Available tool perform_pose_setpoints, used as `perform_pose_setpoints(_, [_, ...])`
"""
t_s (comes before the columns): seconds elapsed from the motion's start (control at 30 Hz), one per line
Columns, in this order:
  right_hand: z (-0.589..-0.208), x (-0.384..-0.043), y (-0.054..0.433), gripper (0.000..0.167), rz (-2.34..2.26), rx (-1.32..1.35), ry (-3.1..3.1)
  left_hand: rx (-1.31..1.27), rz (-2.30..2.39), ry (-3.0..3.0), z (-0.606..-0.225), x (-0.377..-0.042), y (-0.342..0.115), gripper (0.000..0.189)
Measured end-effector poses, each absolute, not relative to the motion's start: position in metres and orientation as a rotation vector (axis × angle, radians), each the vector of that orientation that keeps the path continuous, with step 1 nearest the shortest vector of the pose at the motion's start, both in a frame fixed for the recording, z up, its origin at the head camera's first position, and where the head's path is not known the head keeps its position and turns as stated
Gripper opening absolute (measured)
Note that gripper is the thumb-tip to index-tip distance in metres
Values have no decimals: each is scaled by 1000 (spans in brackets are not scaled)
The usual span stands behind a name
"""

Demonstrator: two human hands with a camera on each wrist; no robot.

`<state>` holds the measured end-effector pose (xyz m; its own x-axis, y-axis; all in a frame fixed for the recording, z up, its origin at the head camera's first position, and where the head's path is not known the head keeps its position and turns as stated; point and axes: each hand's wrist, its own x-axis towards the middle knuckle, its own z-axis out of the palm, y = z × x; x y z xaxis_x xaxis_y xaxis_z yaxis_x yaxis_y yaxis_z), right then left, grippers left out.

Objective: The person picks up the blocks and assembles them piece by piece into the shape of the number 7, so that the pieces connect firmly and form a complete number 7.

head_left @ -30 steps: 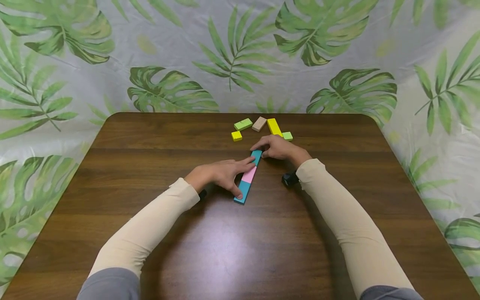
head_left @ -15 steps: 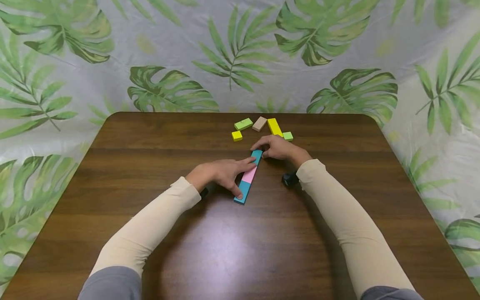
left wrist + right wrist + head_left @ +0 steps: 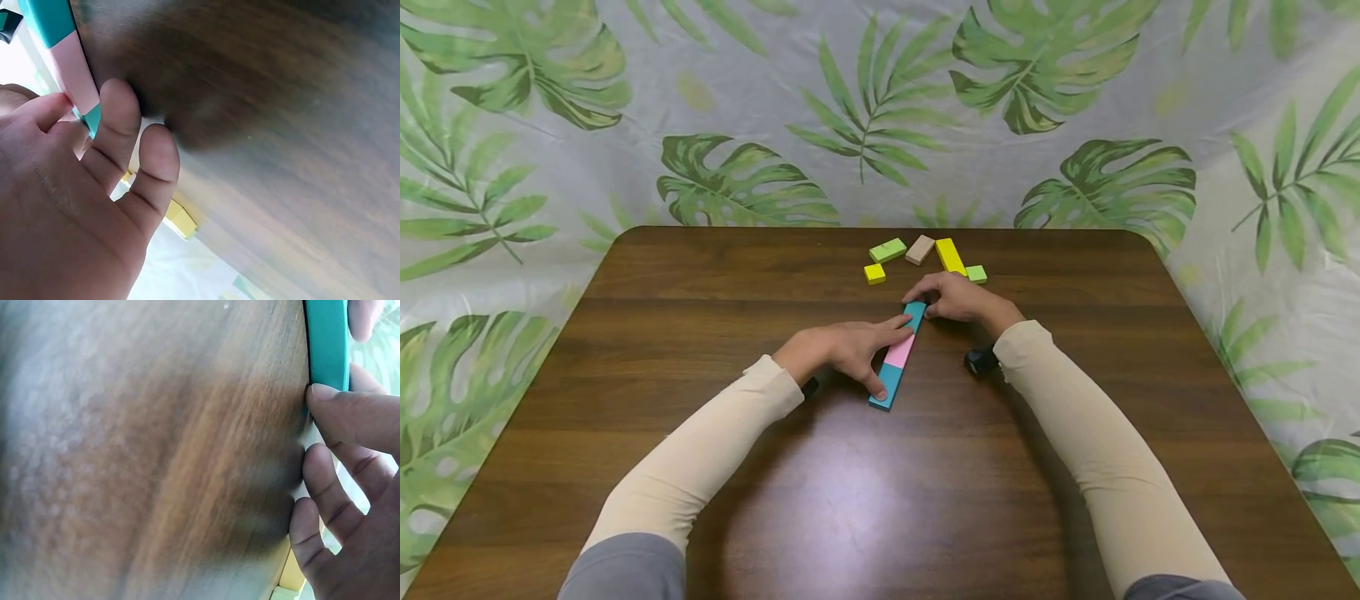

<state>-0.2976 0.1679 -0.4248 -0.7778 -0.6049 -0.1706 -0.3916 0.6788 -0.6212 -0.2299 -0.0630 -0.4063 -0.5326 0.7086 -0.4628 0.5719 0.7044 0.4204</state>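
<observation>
Near the middle of a dark wooden bench (image 3: 700, 267), a slim row of three flat blocks lies at a slant, running away from the person: a near blue block (image 3: 892, 381), a pink block (image 3: 897, 352) and a far blue block (image 3: 917, 311). They sit end to end with no gap that can be seen, forming one straight strip.

Both hands are at the row. The left hand (image 3: 853, 343) comes from the side and is spread lengthwise, its thumb resting on the near blue block and its fingers reaching to the far one. That wide span probably steadies all three pieces at once and holds them in line. The right hand (image 3: 953, 296) pinches the far end of the far blue block between thumb and fingers, which likely stops that end from sliding or swinging.

Beyond the hands, toward the back edge, five loose blocks form a scattered arc: a small yellow block (image 3: 875, 274), a green block (image 3: 888, 250), a tan block (image 3: 920, 249), a long yellow block (image 3: 950, 256) and a small green block (image 3: 977, 274). Lying apart from the row, they seem placed to leave the hands working room.
</observation>
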Motion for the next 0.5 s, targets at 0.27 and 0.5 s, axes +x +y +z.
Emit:
perform_pose_setpoints(0.27, [-426,-299,168,38,-811,-770,2535,1008,302,2282,-408,-231,-64,109])
perform_pose_setpoints(0.5, [-426,-299,168,38,-816,-772,2533,1012,277,2274,-408,-232,-62,108])
